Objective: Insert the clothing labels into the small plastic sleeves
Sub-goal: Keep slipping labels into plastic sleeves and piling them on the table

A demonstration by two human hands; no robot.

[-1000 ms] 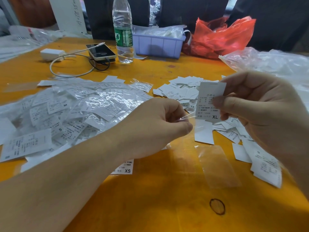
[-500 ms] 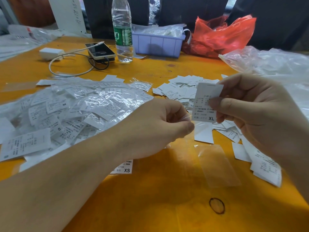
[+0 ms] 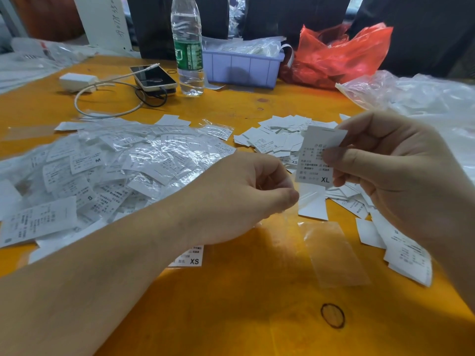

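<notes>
My right hand (image 3: pixel 395 176) pinches a white clothing label marked XL (image 3: pixel 312 160) upright above the orange table (image 3: pixel 231 304). My left hand (image 3: pixel 246 196) is curled, thumb and fingers pinching a thin clear plastic sleeve (image 3: pixel 305 195) just under the label's lower edge; the sleeve is hard to make out. An empty clear sleeve (image 3: pixel 331 253) lies flat below my hands. Loose labels (image 3: pixel 277 140) are heaped behind and to the right, and sleeved labels (image 3: pixel 115 165) pile up on the left.
At the back stand a water bottle (image 3: pixel 187 47), a phone (image 3: pixel 154 77) with charger and cable (image 3: pixel 77 80), a purple bin (image 3: pixel 241 68) and a red plastic bag (image 3: pixel 339 55). Clear plastic bags (image 3: pixel 421 96) lie at right. A black rubber band (image 3: pixel 332 315) sits near the front.
My right hand has lowered the XL label slightly towards my left hand's fingertips. My left hand has stayed almost still.
</notes>
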